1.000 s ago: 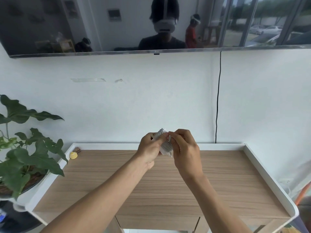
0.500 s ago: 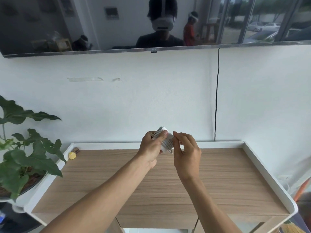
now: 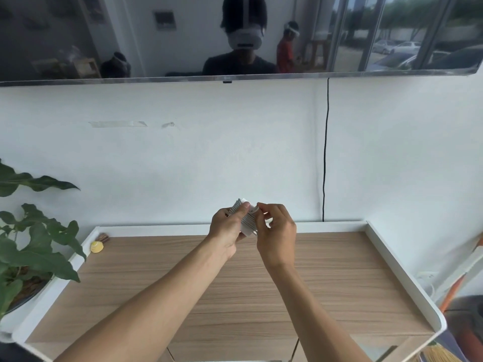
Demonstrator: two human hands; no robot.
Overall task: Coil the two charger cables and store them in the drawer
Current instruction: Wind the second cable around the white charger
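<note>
Both hands are meeting above the far edge of the wooden cabinet top (image 3: 235,283): the left hand (image 3: 226,229) is gripping a coiled white charger cable (image 3: 247,222), thumb pressing on top, while the right hand (image 3: 277,232) is pinching the bundle's right side with curled fingers.

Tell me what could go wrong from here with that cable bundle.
1. The right hand only pinches the end of the wound cable; a slip could let the turns spring loose.
2. The left hand holds it in the air over the wooden top; a weak grip may drop it.
</note>
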